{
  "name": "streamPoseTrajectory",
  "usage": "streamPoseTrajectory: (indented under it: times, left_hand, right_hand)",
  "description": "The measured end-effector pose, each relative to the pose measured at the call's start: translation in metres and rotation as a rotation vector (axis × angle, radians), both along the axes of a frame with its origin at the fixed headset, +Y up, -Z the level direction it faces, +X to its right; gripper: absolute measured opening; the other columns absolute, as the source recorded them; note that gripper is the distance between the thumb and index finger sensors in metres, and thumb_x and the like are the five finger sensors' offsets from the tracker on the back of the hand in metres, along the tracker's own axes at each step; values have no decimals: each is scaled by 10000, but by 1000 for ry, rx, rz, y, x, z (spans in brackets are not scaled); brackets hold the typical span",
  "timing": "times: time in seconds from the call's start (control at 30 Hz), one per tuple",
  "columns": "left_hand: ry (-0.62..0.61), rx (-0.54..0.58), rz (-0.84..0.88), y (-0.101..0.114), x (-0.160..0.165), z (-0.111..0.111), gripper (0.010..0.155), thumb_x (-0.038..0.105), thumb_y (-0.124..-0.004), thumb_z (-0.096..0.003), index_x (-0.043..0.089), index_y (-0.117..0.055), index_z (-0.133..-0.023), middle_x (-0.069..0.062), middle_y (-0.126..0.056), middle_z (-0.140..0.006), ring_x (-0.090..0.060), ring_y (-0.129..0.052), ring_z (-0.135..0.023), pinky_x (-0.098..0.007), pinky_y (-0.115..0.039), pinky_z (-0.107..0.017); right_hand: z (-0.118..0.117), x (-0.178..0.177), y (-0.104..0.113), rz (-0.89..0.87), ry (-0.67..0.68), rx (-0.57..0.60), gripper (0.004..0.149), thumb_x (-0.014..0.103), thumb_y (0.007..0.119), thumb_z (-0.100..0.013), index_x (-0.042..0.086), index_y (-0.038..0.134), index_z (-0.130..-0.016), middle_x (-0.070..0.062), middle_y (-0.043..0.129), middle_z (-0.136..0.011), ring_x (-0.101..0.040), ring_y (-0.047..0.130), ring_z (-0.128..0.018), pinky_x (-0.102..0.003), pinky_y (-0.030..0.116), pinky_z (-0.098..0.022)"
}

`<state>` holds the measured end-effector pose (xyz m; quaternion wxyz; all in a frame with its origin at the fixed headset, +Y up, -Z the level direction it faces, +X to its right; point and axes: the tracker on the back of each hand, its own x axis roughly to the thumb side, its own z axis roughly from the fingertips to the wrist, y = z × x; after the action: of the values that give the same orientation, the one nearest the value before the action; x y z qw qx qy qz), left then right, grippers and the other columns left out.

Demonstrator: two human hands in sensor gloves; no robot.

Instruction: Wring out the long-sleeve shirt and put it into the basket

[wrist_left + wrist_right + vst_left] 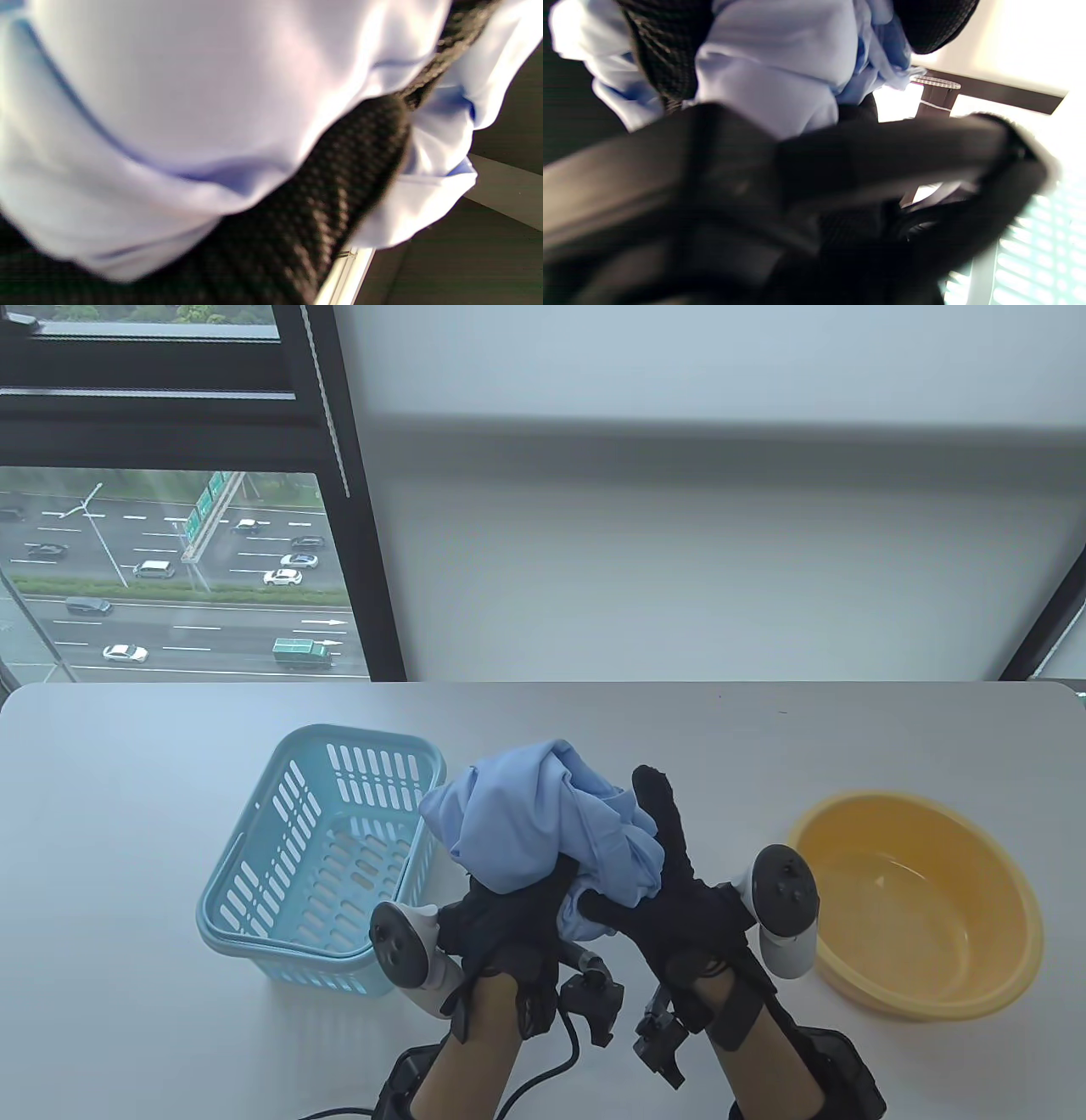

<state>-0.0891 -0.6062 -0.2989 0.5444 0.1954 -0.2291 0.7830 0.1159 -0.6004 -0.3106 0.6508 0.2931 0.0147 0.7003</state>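
Note:
The light blue long-sleeve shirt (526, 823) is bunched into a ball and held above the table, between the basket and the basin. My left hand (517, 899) grips it from below, fingers under the cloth. From the right, my right hand (645, 882) holds it with the thumb pressed into the fabric and one finger standing up along its side. Blue cloth (169, 106) fills the left wrist view, with a black gloved finger (331, 190) across it. In the right wrist view the shirt (772, 72) sits between gloved fingers (666, 63). The slotted light blue basket (356, 734) stands just left of the shirt.
A yellow basin (959, 997) stands on the white table (127, 814) to the right of my hands. Behind the table's far edge are a wall and a window on the left. The basket's slots (1031, 271) show at the right wrist view's bottom right.

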Motion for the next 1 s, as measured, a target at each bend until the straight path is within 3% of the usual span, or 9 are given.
streamPoseTrajectory:
  times: [0.13,0.27,0.4,0.53,0.67,0.87,1.0]
  left_hand:
    - [-99,-4,32,1,8,2,831,642,-933,-527,178,-522,-1081,57,-856,-946,-215,-887,-876,-490,-624,-770]
    - [-102,22,-10,2,10,2,837,650,-914,-536,201,-486,-1099,61,-830,-973,-213,-876,-889,-484,-631,-766]
    - [-98,37,-65,5,10,4,845,626,-893,-560,222,-412,-1125,38,-748,-1049,-250,-816,-948,-485,-645,-751]
    - [3,63,-196,12,5,8,882,608,-905,-551,191,-395,-1138,-33,-676,-1111,-343,-724,-1010,-534,-652,-736]
    - [54,84,-332,17,-4,8,1042,666,-890,-546,133,-234,-1155,-143,-397,-1207,-467,-437,-1081,-638,-418,-769]
    - [221,169,-316,28,-31,14,1153,706,-878,-541,111,-91,-1138,-200,-114,-1216,-494,-207,-1099,-633,-266,-771]
    - [303,236,-480,37,-41,18,1160,739,-885,-522,163,-106,-1159,-189,-27,-1221,-496,-125,-1108,-636,-222,-775]
  right_hand:
    - [0,3,4,-27,51,6,1217,753,892,-497,290,-39,-1129,-213,192,-1205,-601,366,-1010,-674,427,-742]
    - [-2,8,4,-53,44,18,1083,703,919,-502,292,178,-1177,-97,451,-1188,-445,641,-1022,-606,577,-758]
    - [-3,15,7,-27,-40,44,972,659,912,-520,287,291,-1169,-43,573,-1127,-346,762,-948,-549,648,-739]
    - [-5,28,12,-20,-117,88,835,602,913,-533,289,432,-1140,-13,703,-1039,-268,854,-860,-509,704,-703]
    - [-2,50,24,-20,-210,144,800,565,940,-519,276,501,-1122,-43,749,-1002,-296,877,-816,-533,708,-672]
    - [1,92,36,198,-387,199,762,560,932,-529,262,548,-1117,-72,778,-985,-325,884,-809,-556,700,-664]
    - [0,101,38,316,-353,171,759,550,938,-528,258,561,-1118,-82,784,-987,-341,879,-815,-565,689,-667]
